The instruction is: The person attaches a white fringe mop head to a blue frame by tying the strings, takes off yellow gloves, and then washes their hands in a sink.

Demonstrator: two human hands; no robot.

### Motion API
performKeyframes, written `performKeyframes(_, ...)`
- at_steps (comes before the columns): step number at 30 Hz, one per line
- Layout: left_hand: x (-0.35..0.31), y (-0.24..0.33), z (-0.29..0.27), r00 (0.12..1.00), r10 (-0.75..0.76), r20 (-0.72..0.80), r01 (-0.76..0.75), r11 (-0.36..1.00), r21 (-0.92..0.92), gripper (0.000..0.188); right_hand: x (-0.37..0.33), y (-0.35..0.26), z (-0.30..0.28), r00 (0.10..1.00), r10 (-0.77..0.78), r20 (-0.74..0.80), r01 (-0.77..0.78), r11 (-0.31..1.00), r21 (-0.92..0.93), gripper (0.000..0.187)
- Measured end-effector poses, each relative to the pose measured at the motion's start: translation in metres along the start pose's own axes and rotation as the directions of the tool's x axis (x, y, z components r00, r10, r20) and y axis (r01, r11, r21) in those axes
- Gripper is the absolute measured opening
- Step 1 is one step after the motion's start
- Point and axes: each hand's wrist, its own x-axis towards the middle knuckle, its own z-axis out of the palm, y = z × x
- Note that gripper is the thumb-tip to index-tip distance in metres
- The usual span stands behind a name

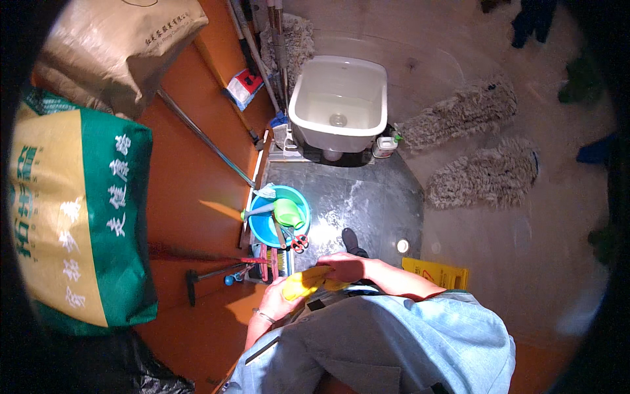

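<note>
Yellow and pliable, a crumpled piece [304, 285] stretches between the two hands at the near side, just in front of the person's blue-grey clothing [453, 335]. Its left part covers the fingers of the left hand [279, 299], so whether those are spread or pressed together I cannot tell; a band [264, 316] circles that wrist. At its right end, the fingers of the right hand [346, 266] are bent and pinch the material.

Just beyond the hands, toward the left, a blue basin [260, 228] stands on the dark floor [387, 197], holding a bright green vessel [287, 213] and red-handled scissors [300, 243]. A brush [278, 260] is nearer, close to the left hand. One dark shoe [350, 239] shows beyond the right hand. On the far side is a white sink [366, 98]; to the right, two shaggy mop heads [484, 176] lie apart, and a yellow sign [451, 275] is near the right forearm.
</note>
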Motion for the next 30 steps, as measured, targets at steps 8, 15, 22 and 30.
performKeyframes(8, 0.096, 0.003, 0.003, 0.977, -0.102, -0.19, 0.163, 0.924, 0.345, 0.05, 0.031, 0.014, -0.098, 0.984, -0.088, 0.154, 0.072, 0.992, 0.108, 0.054)
performKeyframes(15, 0.097, -0.064, 0.046, 0.889, -0.37, -0.269, 0.411, 0.905, 0.114, 0.061, 0.079, 0.095, -0.194, 0.948, -0.063, 0.313, 0.059, 0.998, 0.023, 0.046)
performKeyframes(22, -0.035, -0.139, 0.156, 0.616, -0.777, 0.127, 0.783, 0.622, 0.005, 0.061, 0.165, 0.284, -0.173, 0.987, 0.107, 0.124, 0.017, 0.684, -0.729, 0.027)
performKeyframes(30, -0.191, -0.181, 0.235, 0.408, -0.843, 0.351, 0.726, 0.066, -0.685, 0.049, 0.28, 0.226, -0.123, 0.965, 0.245, 0.098, -0.186, 0.896, -0.404, 0.05)
